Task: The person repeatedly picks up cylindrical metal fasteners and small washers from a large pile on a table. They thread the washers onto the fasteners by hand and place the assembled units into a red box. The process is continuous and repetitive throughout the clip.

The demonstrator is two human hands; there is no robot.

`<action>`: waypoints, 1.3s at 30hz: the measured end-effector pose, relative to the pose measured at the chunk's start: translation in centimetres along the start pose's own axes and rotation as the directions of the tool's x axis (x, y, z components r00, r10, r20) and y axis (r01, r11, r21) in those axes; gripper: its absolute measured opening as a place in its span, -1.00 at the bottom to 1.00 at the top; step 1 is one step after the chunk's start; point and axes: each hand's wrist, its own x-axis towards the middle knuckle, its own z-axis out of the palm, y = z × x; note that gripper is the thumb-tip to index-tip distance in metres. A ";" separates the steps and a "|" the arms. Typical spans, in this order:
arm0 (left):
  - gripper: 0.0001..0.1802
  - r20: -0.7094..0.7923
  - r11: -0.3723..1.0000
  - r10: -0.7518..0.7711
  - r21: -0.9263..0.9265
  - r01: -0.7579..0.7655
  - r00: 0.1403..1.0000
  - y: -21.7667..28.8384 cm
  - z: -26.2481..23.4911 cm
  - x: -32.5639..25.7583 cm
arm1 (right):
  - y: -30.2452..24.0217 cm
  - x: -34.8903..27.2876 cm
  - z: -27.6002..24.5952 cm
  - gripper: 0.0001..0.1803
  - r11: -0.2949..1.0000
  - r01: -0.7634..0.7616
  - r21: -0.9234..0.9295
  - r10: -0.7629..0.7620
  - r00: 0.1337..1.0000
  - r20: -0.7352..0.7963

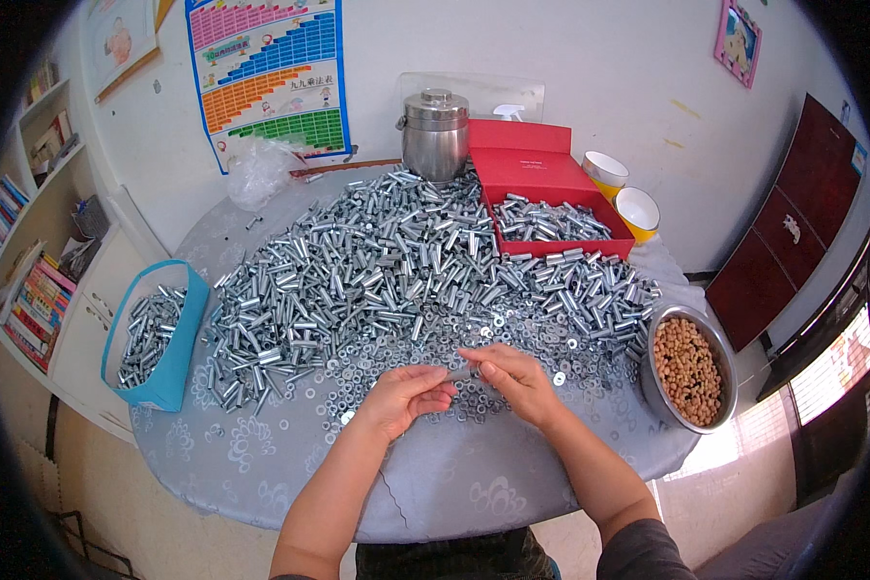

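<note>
Teal bin [182,353] of metal parts [151,333] stood left. Near-middle, over the washers [353,387] on the desk [454,474], left hand [411,396] pinched one end of a metal sleeve [462,373], right hand [517,382] the other. Step looked like hand-assembly; next move probably called for steady left grip, right twist.

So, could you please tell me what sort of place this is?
Probably a room in a home, used as an improvised workspace: books, a colourful wall chart, and a patterned tablecloth heaped with metal parts suggest it.
</note>
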 end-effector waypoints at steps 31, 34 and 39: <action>-0.81 -0.249 0.945 0.204 -0.204 -0.257 0.947 0.8 -1.2 0.3 | 2.2 0.4 1.3 -0.84 0.875 0.157 -0.458 -0.102 0.984 0.143; -0.80 -0.252 0.945 0.203 -0.202 -0.257 0.946 0.9 -1.1 0.1 | 2.2 0.5 1.9 -0.84 0.881 0.177 -0.439 -0.117 0.980 0.161; -0.79 -0.220 0.945 0.223 -0.188 -0.266 0.950 0.7 -1.3 0.2 | 1.7 0.6 3.0 -0.84 0.849 0.268 -0.456 -0.185 0.958 0.219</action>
